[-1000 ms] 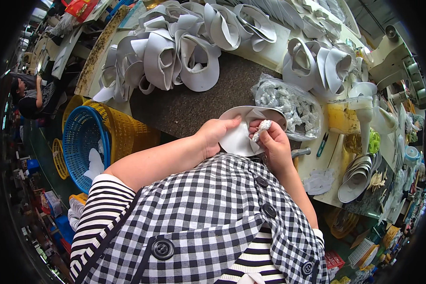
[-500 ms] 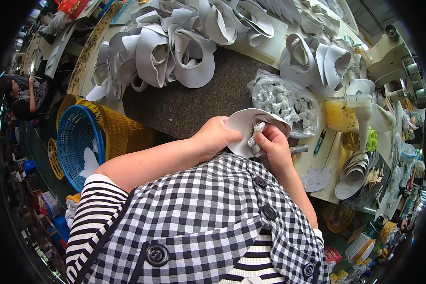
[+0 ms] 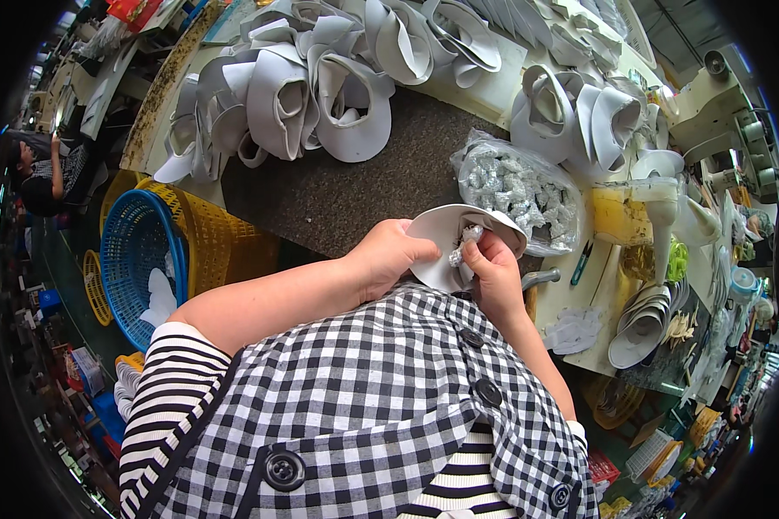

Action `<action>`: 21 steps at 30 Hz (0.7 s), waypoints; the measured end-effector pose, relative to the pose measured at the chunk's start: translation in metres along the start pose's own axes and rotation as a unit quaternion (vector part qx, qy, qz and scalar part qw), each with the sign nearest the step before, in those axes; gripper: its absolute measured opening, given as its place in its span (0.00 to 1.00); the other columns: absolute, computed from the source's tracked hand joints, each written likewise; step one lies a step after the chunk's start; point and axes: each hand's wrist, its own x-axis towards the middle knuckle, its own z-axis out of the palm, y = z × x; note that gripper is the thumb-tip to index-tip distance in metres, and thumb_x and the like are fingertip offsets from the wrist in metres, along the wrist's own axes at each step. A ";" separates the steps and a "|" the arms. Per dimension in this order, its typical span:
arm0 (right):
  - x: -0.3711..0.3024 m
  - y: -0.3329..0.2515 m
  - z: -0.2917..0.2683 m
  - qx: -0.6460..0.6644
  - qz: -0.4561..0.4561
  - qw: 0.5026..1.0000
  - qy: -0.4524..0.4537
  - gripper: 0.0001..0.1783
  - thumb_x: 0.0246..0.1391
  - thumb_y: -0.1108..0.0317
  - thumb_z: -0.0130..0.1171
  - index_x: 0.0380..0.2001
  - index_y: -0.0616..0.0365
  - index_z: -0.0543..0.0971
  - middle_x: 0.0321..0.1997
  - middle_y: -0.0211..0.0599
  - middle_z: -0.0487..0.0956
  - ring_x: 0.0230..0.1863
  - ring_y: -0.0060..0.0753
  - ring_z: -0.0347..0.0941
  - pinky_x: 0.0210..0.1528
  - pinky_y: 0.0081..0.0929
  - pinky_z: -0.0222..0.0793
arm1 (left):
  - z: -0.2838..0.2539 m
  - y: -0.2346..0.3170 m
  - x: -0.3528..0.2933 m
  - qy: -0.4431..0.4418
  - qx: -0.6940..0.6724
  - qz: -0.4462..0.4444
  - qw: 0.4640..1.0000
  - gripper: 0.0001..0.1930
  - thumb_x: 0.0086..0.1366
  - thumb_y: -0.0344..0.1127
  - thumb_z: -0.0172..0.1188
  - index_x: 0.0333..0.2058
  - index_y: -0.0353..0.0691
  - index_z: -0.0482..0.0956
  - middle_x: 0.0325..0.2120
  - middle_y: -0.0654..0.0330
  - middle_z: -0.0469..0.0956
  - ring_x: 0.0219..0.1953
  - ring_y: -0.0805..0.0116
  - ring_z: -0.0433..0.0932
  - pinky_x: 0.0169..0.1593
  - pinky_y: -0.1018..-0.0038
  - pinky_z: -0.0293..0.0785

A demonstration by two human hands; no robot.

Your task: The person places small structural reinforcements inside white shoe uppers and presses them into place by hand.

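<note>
A pale grey shoe upper (image 3: pixel 437 232) is held up close to my apron, its curved edge facing the table. My left hand (image 3: pixel 388 255) grips its left side, thumb lying on the surface. Against the upper's middle, a small crinkly silver ornament (image 3: pixel 469 235) is pinched by the closed fingers of my right hand (image 3: pixel 496 272). The right fingers hide part of the ornament and the upper's right side. Just beyond my right hand lies a clear plastic bag (image 3: pixel 528 195) full of similar silver ornaments.
Piled grey uppers (image 3: pixel 355 108) cover the far side of the dark mat (image 3: pixel 320 201). A hammer head (image 3: pixel 541 278) and a teal-handled cutter (image 3: pixel 582 262) lie at right, near a yellowish glue container (image 3: pixel 621 212). Blue basket (image 3: pixel 138 259) and yellow basket (image 3: pixel 221 242) stand left; a person (image 3: pixel 48 177) sits beyond.
My right fingers and the silver ornament have shifted slightly against the upper. The hammer beside my right hand shows more. My left hand keeps its grip.
</note>
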 end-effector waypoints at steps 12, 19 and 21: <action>-0.003 0.005 0.001 0.002 -0.030 0.999 0.018 0.16 0.57 0.65 0.58 0.44 0.65 0.72 0.42 0.34 0.76 0.41 0.21 0.70 0.47 0.22 0.64 | 0.005 -0.007 0.002 0.035 0.079 0.063 0.994 0.15 0.56 0.27 0.62 0.42 0.30 0.74 0.37 0.57 0.78 0.39 0.71 0.77 0.46 0.75 0.73; -0.002 0.011 -0.002 0.013 -0.017 1.000 0.013 0.19 0.57 0.62 0.58 0.46 0.65 0.71 0.45 0.35 0.76 0.45 0.23 0.69 0.50 0.23 0.62 | 0.008 -0.006 0.000 0.046 0.134 0.074 0.987 0.14 0.56 0.28 0.62 0.42 0.32 0.75 0.36 0.59 0.78 0.38 0.74 0.77 0.44 0.77 0.73; -0.002 0.014 -0.002 0.025 -0.007 1.000 0.008 0.21 0.58 0.61 0.58 0.47 0.66 0.70 0.47 0.36 0.75 0.47 0.23 0.69 0.53 0.23 0.60 | 0.008 -0.006 0.001 0.053 0.154 0.075 0.984 0.14 0.56 0.28 0.62 0.41 0.33 0.75 0.35 0.60 0.78 0.37 0.74 0.77 0.44 0.77 0.73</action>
